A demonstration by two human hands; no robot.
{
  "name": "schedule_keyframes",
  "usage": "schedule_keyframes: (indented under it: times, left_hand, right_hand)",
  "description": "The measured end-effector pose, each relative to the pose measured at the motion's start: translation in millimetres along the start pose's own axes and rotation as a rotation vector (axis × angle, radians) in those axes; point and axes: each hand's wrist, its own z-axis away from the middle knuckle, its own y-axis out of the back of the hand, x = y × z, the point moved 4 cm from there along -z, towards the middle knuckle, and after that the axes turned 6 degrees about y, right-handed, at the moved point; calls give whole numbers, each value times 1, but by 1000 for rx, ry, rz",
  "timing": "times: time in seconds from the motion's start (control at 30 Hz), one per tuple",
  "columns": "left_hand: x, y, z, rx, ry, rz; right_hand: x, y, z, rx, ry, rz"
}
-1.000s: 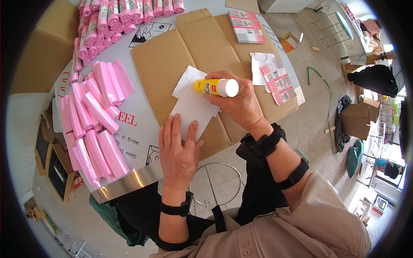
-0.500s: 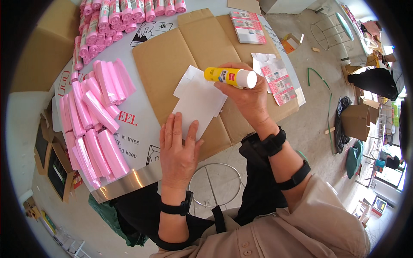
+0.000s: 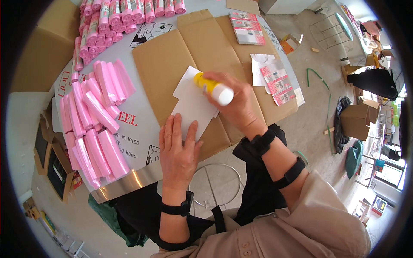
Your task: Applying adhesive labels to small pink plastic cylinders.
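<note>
I see my right hand with its fingers closed around a yellow glue stick, holding it over the upper right part of a white sheet of paper that lies on flattened brown cardboard on the worktop. The stick's long axis runs on a slant from upper left to lower right: the yellow end points up and left, down onto the paper, and the white capped end points down and right, toward me. My left hand lies flat with its fingers spread open, the fingertips pressing on the lower edge of the paper and the palm resting on the cardboard near the worktop's front edge; it grips nothing. To the left of the cardboard lies a heap of pink rolls, with more pink rolls lined up at the far edge. To the right of my right hand lie a few pink and white labels, and a stack of them sits farther back. Half a second ago the stick lay nearly level, beyond the paper's top edge, with its white end to the right; now it has tilted steeply and come down onto the sheet, while the left hand has stayed where it was.
</note>
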Motion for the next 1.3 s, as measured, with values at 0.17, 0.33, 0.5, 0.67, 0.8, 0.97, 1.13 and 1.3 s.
schedule_keyframes:
  times: [0.17, 0.33, 0.5, 0.67, 0.8, 0.97, 1.13, 1.3]
  left_hand:
    - [-1, 0, 1, -2, 0, -15]
    - [-1, -2, 2, 5, -3, 0]
    - [0, -1, 4, 16, 0, -13]
    - [-2, -1, 4, 5, 10, -31]
    - [0, -1, 3, 4, 11, -31]
    - [-3, -3, 6, 4, 12, -44]
    - [-2, -3, 6, 8, 5, -28]
    - [-2, -2, 6, -9, 12, -60]
  right_hand:
    - [-13, -7, -1, -52, 240, 86]
    - [-18, -18, 7, -250, 289, 29]
    - [-18, 8, -15, 79, -65, -260]
    - [-14, -13, -12, -90, 72, 20]
    - [-11, -14, -10, -125, 13, -122]
    - [-16, -3, -4, -63, -27, -201]
    - [-42, 59, -7, 357, -24, -272]
    - [-30, 56, 21, 235, -27, -12]
